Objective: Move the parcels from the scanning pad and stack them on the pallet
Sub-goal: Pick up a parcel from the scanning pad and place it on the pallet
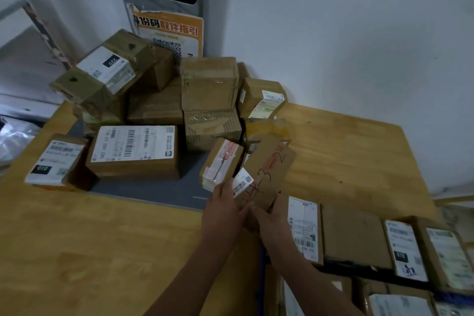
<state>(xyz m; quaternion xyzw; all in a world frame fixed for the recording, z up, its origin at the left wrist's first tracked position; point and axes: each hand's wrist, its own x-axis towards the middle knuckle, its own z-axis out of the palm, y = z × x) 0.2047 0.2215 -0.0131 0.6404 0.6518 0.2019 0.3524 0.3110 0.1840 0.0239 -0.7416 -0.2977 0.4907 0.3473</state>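
A heap of cardboard parcels (209,84) covers the grey scanning pad (164,191) on the wooden table. A large labelled parcel (133,152) lies at the pad's front left. My left hand (224,209) grips a small box with a red-and-white label (221,163), lifted at the pad's front right corner. My right hand (269,220) holds a flat brown parcel with red handwriting (269,170), tilted beside the small box. Parcels stacked at the lower right (356,236) lie below the table edge; the pallet under them is hidden.
The wooden table (346,151) runs right to a white wall. An orange notice with a QR code (170,33) leans behind the heap. A parcel marked 010 (55,161) sits at the pad's left edge. Plastic wrap (12,136) lies at far left.
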